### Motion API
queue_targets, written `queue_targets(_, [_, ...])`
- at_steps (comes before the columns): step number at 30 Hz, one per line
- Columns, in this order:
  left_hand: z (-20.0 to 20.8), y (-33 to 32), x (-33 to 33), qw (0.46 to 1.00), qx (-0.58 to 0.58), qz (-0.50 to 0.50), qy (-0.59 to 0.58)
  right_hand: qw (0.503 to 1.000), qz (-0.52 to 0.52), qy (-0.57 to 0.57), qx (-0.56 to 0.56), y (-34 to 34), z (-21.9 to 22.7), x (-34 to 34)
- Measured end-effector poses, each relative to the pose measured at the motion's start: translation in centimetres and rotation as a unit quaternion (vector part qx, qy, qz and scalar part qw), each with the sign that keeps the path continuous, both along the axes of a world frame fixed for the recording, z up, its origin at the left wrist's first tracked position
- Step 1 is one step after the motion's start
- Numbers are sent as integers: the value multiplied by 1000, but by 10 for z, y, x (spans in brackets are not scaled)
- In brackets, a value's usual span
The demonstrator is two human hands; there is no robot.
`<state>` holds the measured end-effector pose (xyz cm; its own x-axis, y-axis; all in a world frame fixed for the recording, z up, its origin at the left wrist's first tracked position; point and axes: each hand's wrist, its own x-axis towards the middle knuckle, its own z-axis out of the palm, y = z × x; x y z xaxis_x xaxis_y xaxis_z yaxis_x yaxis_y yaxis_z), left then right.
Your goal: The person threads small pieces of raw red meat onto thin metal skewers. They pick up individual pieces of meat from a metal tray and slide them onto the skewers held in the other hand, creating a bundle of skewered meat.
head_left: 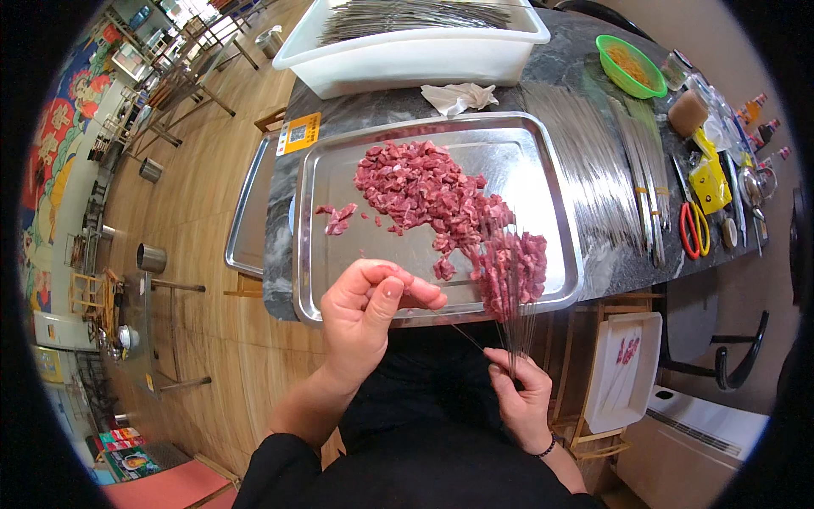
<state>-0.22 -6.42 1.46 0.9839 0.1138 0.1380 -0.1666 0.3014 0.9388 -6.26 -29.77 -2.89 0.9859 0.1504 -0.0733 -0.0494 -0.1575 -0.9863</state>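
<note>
My right hand (521,394) is closed, thumb against fingers, pinching the lower ends of a fanned bundle of thin metal skewers (515,338) just off the near edge of the steel tray (519,161). The upper lengths of that bundle carry threaded meat (521,270), which sits over the tray's near right corner. One single skewer (467,337) slants from my right fingertips up and left, toward my other hand. My left hand (363,310) is raised at the tray's near edge, left of the bundle, with the thumb bent in close to the index finger and the other fingers curled together; a reddish smear shows on the fingers. I cannot tell whether my left fingers grip anything, since the inside of that curl is hidden from me and the far end of the single skewer is lost near them. The threaded pieces overlap so closely that I cannot count the skewers, and behind them part of the meat pile (415,188) in the middle of the tray is covered. My left forearm rises from below the tray and leans right, wrist up, its black sleeve (275,471) ending below the elbow bend; my right forearm comes in lower and leans left toward the tray, a dark beaded bracelet (548,446) around the wrist.
</note>
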Motion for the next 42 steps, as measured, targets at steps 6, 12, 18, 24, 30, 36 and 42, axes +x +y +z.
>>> queue_targets(6, [-5, 1, -10, 999, -9, 26, -43, 1000, 10, -11, 9, 3, -1, -7])
queue_targets(12, [-5, -9, -10, 978, 159, -112, 69, 999, -23, -18, 21, 11, 1, -2])
queue_targets(18, [-28, 1, 49, 774, 610, 73, -153, 995, -97, 31, -1, -2, -12, -3])
queue_targets(24, [-24, 34, 49, 952, 290, 33, 96, 999, -31, 0, -33, -8, -8, -1])
queue_targets(30, [-8, 28, 31, 982, -76, -27, 168, 998, 1, -23, -53, 0, -3, 2])
queue_targets(36, [-11, 24, 25, 989, -85, -16, 120, 998, 8, -26, -61, 1, 0, 2])
queue_targets(42, [-11, 14, 20, 990, -57, 2, 126, 997, 25, -30, -67, 9, 6, 10])
